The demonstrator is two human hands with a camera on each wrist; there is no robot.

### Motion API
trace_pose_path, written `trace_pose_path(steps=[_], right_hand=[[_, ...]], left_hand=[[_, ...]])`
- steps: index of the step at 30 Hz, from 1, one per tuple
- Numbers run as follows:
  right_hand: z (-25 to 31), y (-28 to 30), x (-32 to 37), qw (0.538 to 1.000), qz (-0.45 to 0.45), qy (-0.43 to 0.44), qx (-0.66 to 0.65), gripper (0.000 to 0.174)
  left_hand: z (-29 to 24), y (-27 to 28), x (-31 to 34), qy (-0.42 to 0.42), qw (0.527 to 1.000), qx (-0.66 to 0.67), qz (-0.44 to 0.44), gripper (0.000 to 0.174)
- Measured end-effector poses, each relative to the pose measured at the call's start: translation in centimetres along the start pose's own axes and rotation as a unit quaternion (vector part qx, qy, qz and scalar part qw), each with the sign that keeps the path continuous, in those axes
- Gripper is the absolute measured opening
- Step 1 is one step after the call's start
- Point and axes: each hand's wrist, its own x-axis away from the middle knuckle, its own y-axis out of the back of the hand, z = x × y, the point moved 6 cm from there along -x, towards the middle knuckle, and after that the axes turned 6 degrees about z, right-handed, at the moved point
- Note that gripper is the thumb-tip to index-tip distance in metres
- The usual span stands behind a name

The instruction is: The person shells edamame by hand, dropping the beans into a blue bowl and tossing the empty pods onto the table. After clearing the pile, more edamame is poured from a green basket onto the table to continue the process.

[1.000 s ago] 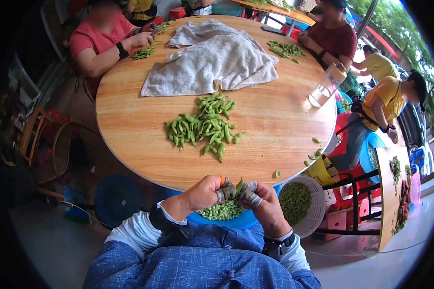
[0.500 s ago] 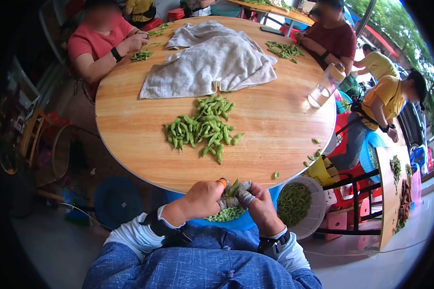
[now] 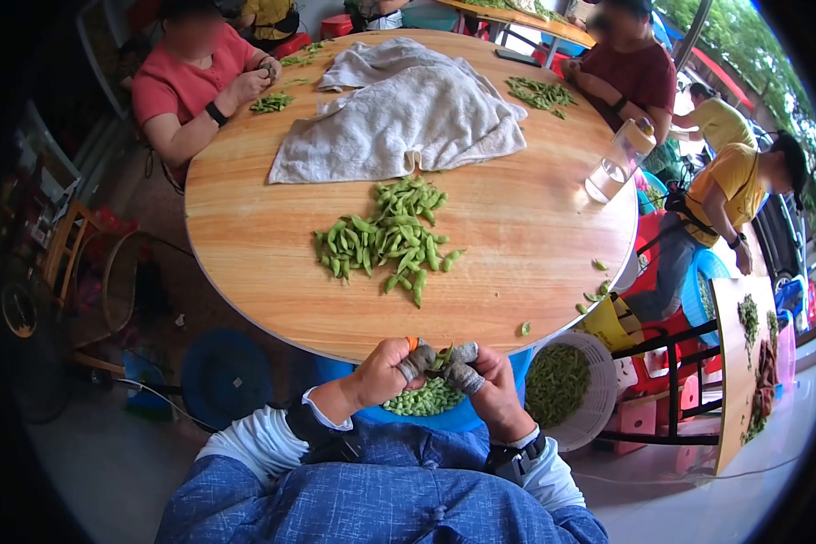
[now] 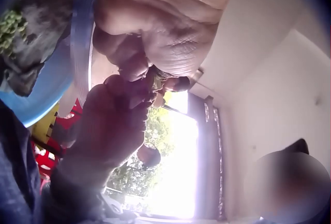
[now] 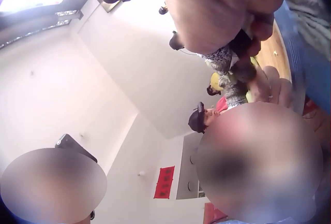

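Above a blue basin (image 3: 456,419) of shelled green beans (image 3: 423,397), both hands meet at the table's near edge with wrapped thumbs and fingertips. A green pod (image 3: 442,359) is pinched between them. The left hand (image 3: 383,370) grips its left side, the right hand (image 3: 494,385) its right side. In the left wrist view the left hand (image 4: 160,22) and the other hand touch at the fingers, the pod mostly hidden. The right wrist view shows the right hand (image 5: 222,11) with wrapped digits beside it. A pile of pods (image 3: 390,238) lies on the table ahead.
A grey cloth (image 3: 399,118) covers the round table's (image 3: 272,263) middle. A bottle (image 3: 618,163) stands at its right edge. Right of the basin is a white basket (image 3: 597,381) of pods, with a board (image 3: 730,363) farther right. Other people sit around the table.
Both hands stay together at the table edge; their fingers have shifted around the pod, which shows less. The person at the upper left has moved their hands slightly.
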Motion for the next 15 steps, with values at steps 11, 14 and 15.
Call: trace_pose_path(steps=[11, 14, 15], right_hand=[[-0.1, -0.2, 0.2, 0.997, 0.025, -0.047, 0.059, 0.013], [0.5, -0.6, 0.3, 0.985, 0.023, -0.016, 0.173, 0.012], [0.8, -0.6, 0.4, 0.970, 0.021, -0.003, 0.243, 0.012]], left_hand=[[0.4, -0.4, 0.2, 0.018, 0.998, -0.059, -0.001, 0.018], [0.5, -0.5, 0.2, 0.006, 0.994, -0.095, -0.050, 0.009], [0.9, -0.6, 0.1, 0.015, 0.995, -0.087, -0.046, 0.009]])
